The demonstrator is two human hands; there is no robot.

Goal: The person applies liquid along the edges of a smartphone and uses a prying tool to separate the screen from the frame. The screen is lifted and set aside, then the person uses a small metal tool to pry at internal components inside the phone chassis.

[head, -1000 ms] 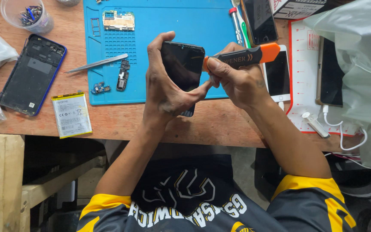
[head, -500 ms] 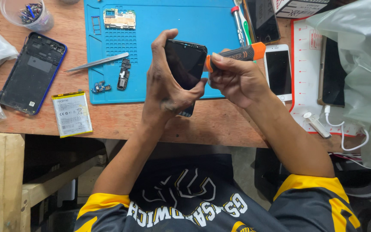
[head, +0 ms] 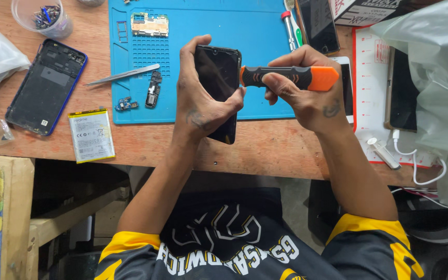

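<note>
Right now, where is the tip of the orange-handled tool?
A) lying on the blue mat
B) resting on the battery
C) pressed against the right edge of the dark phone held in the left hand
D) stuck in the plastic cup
C: the right hand holds the orange-handled tool level, its tip meeting the edge of the dark phone gripped upright by the left hand.

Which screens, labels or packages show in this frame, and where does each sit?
Phone: dark blank screen, held in the left hand.
Battery: white labelled rectangle, left table edge.
Second phone: black screen, top, beside the blue mat.
White phone: behind the right hand.
Cardboard box: printed, top right.
</note>
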